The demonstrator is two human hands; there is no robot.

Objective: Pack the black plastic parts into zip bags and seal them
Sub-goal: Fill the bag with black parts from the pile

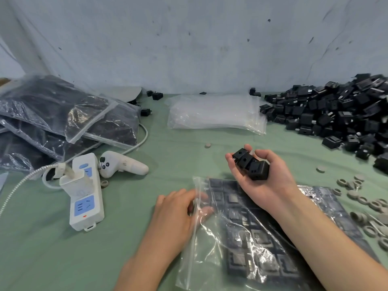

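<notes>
A clear zip bag (237,238) lies in front of me on the green table, holding several black plastic parts laid flat in rows. My left hand (178,215) grips the bag's open mouth at its left edge, fingers inside the plastic. My right hand (266,177) hovers palm-up over the bag's upper end, closed around a few black plastic parts (251,164). A big heap of loose black parts (336,114) fills the right side of the table.
A stack of empty zip bags (216,112) lies at the back centre. Filled bags (63,118) are piled at the left. A white power strip (85,192) with a plug and a white controller (121,164) sit to the left. Grey rings (369,204) are scattered at the right.
</notes>
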